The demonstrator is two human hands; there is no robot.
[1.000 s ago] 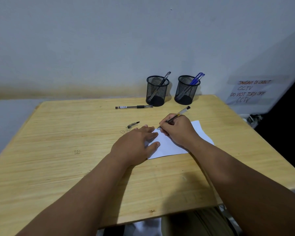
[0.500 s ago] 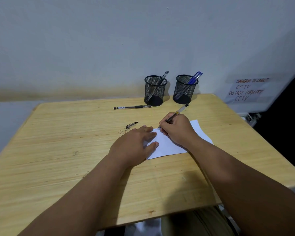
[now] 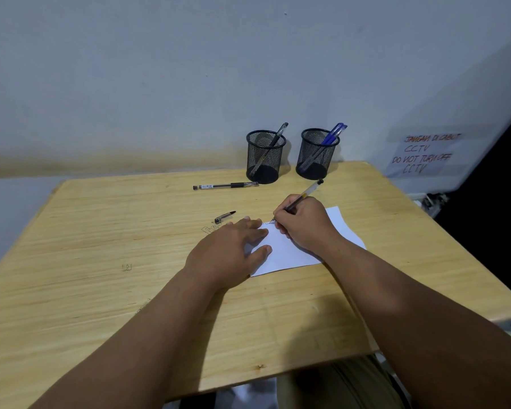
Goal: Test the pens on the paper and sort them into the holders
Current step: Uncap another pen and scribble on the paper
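My right hand (image 3: 303, 224) grips a clear-barrelled pen (image 3: 306, 192) with its tip on the far left corner of the white paper (image 3: 292, 252). My left hand (image 3: 229, 252) lies flat, fingers pressing the paper's left edge. A black pen cap (image 3: 224, 216) lies just beyond my left fingers. A second black pen (image 3: 225, 186) lies flat further back. Two black mesh holders stand by the wall: the left holder (image 3: 264, 157) contains one dark pen, the right holder (image 3: 317, 154) contains blue pens.
The wooden table (image 3: 101, 261) ends at a grey wall behind the holders. A paper notice (image 3: 422, 154) with handwritten text hangs at the right. The table's right edge drops off into a dark area.
The pen in my right hand has shifted a little over the paper's corner. My left hand stays on the paper. The view has drifted slightly.
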